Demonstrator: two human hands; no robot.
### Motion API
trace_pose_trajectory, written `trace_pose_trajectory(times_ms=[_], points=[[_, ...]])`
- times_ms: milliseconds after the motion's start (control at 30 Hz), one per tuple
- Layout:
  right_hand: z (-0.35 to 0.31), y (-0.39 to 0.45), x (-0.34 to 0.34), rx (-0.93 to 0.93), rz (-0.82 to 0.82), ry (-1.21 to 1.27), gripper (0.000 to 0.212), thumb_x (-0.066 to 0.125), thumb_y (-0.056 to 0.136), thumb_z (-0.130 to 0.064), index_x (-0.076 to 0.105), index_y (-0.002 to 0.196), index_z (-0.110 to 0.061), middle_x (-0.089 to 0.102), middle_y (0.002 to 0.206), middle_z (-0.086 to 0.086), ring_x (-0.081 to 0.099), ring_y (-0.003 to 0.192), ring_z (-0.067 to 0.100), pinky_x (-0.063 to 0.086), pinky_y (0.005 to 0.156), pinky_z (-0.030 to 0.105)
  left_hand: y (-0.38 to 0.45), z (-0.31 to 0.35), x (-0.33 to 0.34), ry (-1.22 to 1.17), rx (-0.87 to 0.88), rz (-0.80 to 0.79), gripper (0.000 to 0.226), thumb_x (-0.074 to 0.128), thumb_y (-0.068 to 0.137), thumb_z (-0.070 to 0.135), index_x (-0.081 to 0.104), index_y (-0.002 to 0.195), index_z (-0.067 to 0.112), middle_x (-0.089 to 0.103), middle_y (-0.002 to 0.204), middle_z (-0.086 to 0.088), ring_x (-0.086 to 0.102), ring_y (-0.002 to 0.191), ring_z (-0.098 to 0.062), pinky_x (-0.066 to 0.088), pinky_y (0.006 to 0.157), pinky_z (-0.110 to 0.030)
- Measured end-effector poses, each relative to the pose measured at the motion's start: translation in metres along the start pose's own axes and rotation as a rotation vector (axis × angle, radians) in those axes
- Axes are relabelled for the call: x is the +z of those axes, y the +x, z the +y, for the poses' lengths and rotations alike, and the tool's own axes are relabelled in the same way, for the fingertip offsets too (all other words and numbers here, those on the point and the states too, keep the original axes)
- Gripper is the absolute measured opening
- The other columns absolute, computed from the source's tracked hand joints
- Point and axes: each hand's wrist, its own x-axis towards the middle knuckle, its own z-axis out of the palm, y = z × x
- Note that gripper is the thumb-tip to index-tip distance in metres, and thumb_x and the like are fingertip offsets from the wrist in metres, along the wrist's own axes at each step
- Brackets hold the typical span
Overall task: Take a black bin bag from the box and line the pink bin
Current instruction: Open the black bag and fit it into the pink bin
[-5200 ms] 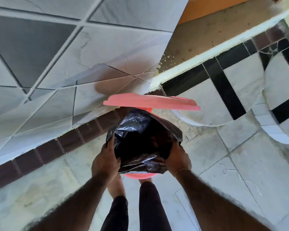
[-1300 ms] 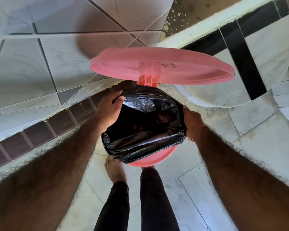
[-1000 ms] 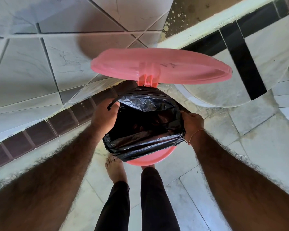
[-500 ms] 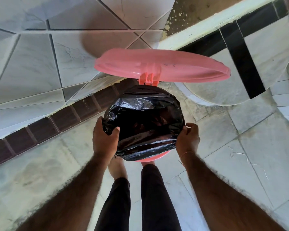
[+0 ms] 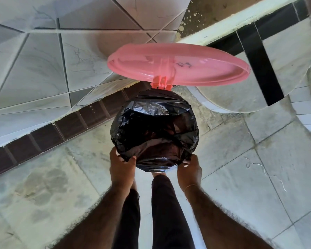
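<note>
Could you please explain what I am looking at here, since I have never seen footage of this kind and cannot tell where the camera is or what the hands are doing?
There is no machine: the camera sits on a person's head and looks down, so the two bare forearms and dark trouser legs at the bottom are the wearer's own. On the tiled floor stands a pink bin whose round lid is tipped up on its hinge. A black bin bag is stretched over the bin's mouth and hides the rim. The left hand and the right hand each grip the bag's near edge, pulling it down over the side nearest the person. A tiled wall rises behind the bin.
</note>
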Motion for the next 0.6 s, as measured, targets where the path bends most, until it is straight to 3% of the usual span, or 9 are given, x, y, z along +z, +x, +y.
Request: trace_pose_trajectory(times_ms=[133, 200, 267, 367, 433, 500, 600], points=[[0.015, -0.009, 0.012, -0.094, 0.015, -0.269, 0.02, 0.059, 0.084, -0.017, 0.062, 0.104, -0.014, 0.069, 0.106, 0.008, 0.06, 0.105, 0.031, 0.039, 0.095, 0.041, -0.006, -0.008, 0.006, -0.209, -0.128, -0.079, 0.039, 0.064, 0.077, -0.005, 0.056, 0.096, 0.028, 0.062, 0.083, -0.01, 0.064, 0.083, -0.03, 0.058, 0.074, -0.037], [0.018, -0.013, 0.014, -0.178, 0.023, -0.326, 0.018, 0.056, 0.088, -0.021, 0.066, 0.102, -0.016, 0.067, 0.118, 0.003, 0.055, 0.118, 0.025, 0.035, 0.099, 0.041, -0.003, -0.01, 0.005, -0.305, -0.178, -0.107, 0.046, 0.059, 0.077, -0.018, 0.056, 0.105, 0.019, 0.064, 0.089, -0.016, 0.065, 0.085, -0.027, 0.059, 0.07, -0.033], [0.022, -0.017, 0.014, -0.275, -0.008, -0.423, 0.027, 0.052, 0.09, -0.02, 0.064, 0.115, -0.017, 0.058, 0.136, 0.001, 0.041, 0.136, 0.02, 0.031, 0.106, 0.043, 0.004, -0.018, 0.0, -0.33, -0.204, -0.164, 0.058, 0.058, 0.072, -0.022, 0.056, 0.114, 0.017, 0.067, 0.093, -0.016, 0.065, 0.091, -0.029, 0.057, 0.08, -0.037], [0.031, -0.021, 0.014, -0.367, -0.192, -0.722, 0.058, 0.043, 0.092, -0.019, 0.03, 0.149, -0.02, 0.02, 0.161, 0.002, 0.005, 0.151, 0.021, 0.012, 0.118, 0.05, 0.011, -0.027, -0.008, -0.303, -0.23, -0.212, 0.064, 0.06, 0.067, -0.022, 0.057, 0.119, 0.017, 0.071, 0.095, -0.015, 0.067, 0.09, -0.028, 0.052, 0.087, -0.039], [0.036, -0.022, 0.013, -0.402, -0.284, -0.871, 0.068, 0.04, 0.092, -0.019, 0.011, 0.154, -0.023, 0.002, 0.164, 0.0, -0.009, 0.15, 0.026, 0.002, 0.118, 0.055, 0.014, -0.026, -0.009, -0.206, -0.223, -0.153, 0.054, 0.06, 0.07, -0.021, 0.059, 0.115, 0.009, 0.072, 0.091, -0.016, 0.066, 0.081, -0.026, 0.052, 0.081, -0.034], [0.039, -0.019, 0.011, -0.398, -0.346, -0.949, 0.069, 0.037, 0.093, -0.019, 0.004, 0.154, -0.024, -0.003, 0.164, -0.002, -0.014, 0.149, 0.029, -0.002, 0.118, 0.058, 0.017, -0.024, -0.008, -0.074, -0.21, -0.099, 0.041, 0.062, 0.071, -0.016, 0.063, 0.105, 0.006, 0.07, 0.083, -0.012, 0.064, 0.075, -0.025, 0.052, 0.072, -0.029], [0.041, -0.01, 0.007, -0.38, -0.419, -1.023, 0.071, 0.037, 0.093, -0.019, 0.001, 0.154, -0.024, -0.004, 0.164, -0.003, -0.016, 0.149, 0.03, -0.001, 0.118, 0.058, 0.027, -0.025, -0.003, 0.133, -0.163, -0.081, 0.026, 0.062, 0.071, -0.008, 0.063, 0.09, 0.009, 0.067, 0.08, -0.008, 0.065, 0.081, -0.032, 0.052, 0.067, -0.032]])
